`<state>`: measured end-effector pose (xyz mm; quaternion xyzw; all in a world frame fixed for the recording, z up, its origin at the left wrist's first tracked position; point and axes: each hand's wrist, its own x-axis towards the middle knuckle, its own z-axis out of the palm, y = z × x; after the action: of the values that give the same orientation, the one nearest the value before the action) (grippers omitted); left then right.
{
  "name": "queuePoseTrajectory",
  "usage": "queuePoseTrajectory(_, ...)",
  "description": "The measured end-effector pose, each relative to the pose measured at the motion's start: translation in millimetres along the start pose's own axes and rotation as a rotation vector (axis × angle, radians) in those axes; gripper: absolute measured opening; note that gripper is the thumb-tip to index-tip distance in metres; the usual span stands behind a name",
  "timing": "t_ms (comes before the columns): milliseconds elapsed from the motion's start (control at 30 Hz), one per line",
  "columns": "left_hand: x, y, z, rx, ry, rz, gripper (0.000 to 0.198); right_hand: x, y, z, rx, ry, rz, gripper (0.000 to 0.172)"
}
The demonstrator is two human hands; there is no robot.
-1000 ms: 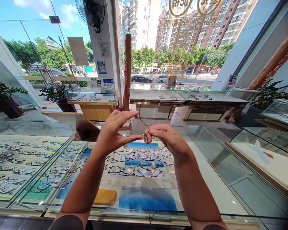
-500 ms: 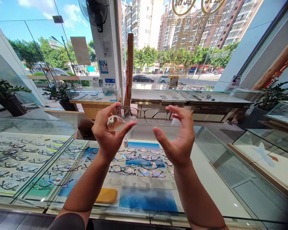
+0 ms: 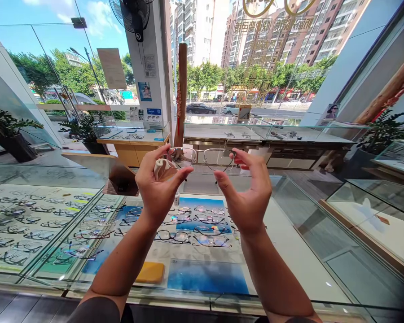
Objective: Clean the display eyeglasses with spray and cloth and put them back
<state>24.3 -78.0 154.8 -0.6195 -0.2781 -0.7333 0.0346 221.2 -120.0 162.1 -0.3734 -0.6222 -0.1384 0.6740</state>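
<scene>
I hold a thin metal-framed pair of glasses (image 3: 202, 159) up in front of me, lenses facing me, above a glass display counter (image 3: 299, 251). My left hand (image 3: 160, 188) pinches the left end of the frame and also grips a small pale cloth (image 3: 162, 169) against the palm. My right hand (image 3: 251, 193) holds the right end between thumb and fingertips, the fingers curved and partly spread.
Under the counter glass lie several rows of glasses (image 3: 188, 226) on blue and white mats, and an orange case (image 3: 150, 272). A small bottle (image 3: 177, 198) stands on the glass. More display cases (image 3: 256, 134), a wooden post (image 3: 181, 89) and potted plants (image 3: 6, 134) stand beyond.
A second ago my hands were close together, gripping the frame edge-on. They have since moved apart and turned the glasses to face me, raised slightly and now a little closer together.
</scene>
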Motion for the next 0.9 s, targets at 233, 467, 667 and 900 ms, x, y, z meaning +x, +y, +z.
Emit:
queuePoseTrajectory(233,8.1,9.0,-2.2,0.022,-0.042,0.025,0.052,5.8,3.6,-4.0,0.06,-0.072,0.176,0.044)
queuePoseTrajectory(467,7.2,8.3,-2.1,0.099,-0.005,0.054,0.059,6.3,7.8,-3.8,0.077,-0.17,0.252,0.047)
queuePoseTrajectory(667,6.3,7.2,-1.7,0.109,0.005,0.076,0.062,6.7,7.1,-4.4,0.058,-0.17,0.249,0.048)
queuePoseTrajectory(900,5.2,5.8,0.4,0.063,-0.023,-0.062,0.056,6.0,2.1,-3.7,0.034,-0.065,0.17,0.042)
